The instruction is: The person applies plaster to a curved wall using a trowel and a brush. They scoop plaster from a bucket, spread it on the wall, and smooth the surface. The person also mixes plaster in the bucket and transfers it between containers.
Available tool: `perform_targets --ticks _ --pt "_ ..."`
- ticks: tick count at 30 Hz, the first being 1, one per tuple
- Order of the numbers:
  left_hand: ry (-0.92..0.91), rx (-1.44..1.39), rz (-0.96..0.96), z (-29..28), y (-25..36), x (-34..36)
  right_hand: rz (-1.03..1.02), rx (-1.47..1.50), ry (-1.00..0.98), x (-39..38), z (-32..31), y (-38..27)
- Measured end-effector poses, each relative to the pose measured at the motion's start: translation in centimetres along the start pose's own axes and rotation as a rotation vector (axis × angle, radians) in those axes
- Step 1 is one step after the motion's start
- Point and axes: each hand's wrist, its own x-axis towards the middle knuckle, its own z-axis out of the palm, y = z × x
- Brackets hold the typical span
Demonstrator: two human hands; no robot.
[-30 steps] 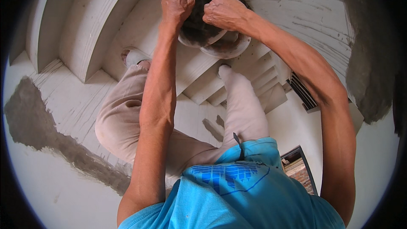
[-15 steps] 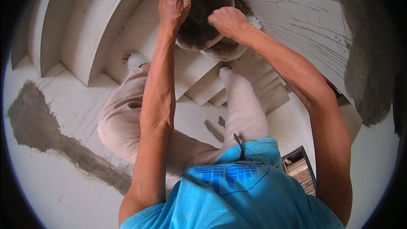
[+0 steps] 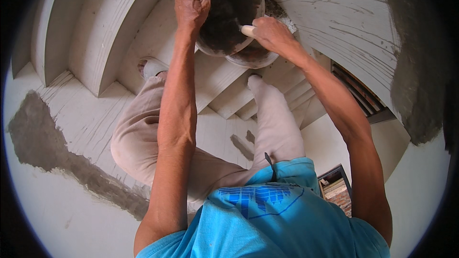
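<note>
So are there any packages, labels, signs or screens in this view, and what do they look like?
No packages, signs or screens show.
Shirt print: a blue block design on the chest of the person's turquoise shirt, bottom centre; too blurred to tell more.
Bucket: not a package, a round dark-stained pail at top centre, unlabelled, held by the left hand, with the right hand at its rim.

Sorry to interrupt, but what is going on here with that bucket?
A person in a blue shirt and beige trousers stands on white plastered steps. The left hand holds the round bucket of dark grey mortar by its rim. The right hand has its grip on a pale tool handle that reaches into the mortar. Grey patches mark the wall.
</note>
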Motion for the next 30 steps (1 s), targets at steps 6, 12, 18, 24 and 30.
perform_targets --ticks 6,12,18,24,30 --pt "0.033 -0.002 -0.08 -1.3 -1.3 0.0 0.712 0.578 -0.302 -0.4 -5.4 -3.1" --pt "0.009 0.003 -0.084 -1.1 -1.2 0.5 0.498 0.264 0.02 0.1 -1.7 -1.5" --pt "0.009 -0.005 -0.099 -1.2 -1.0 0.4 0.447 0.111 -0.05 3.7 -0.2 -2.0" --pt "0.022 -0.039 -0.086 -1.5 -1.2 0.3 0.393 0.088 -0.178 3.6 0.6 -2.3" --pt "0.037 -0.05 -0.059 -1.2 -1.1 0.3 0.303 0.12 -0.254 3.4 1.5 0.3"
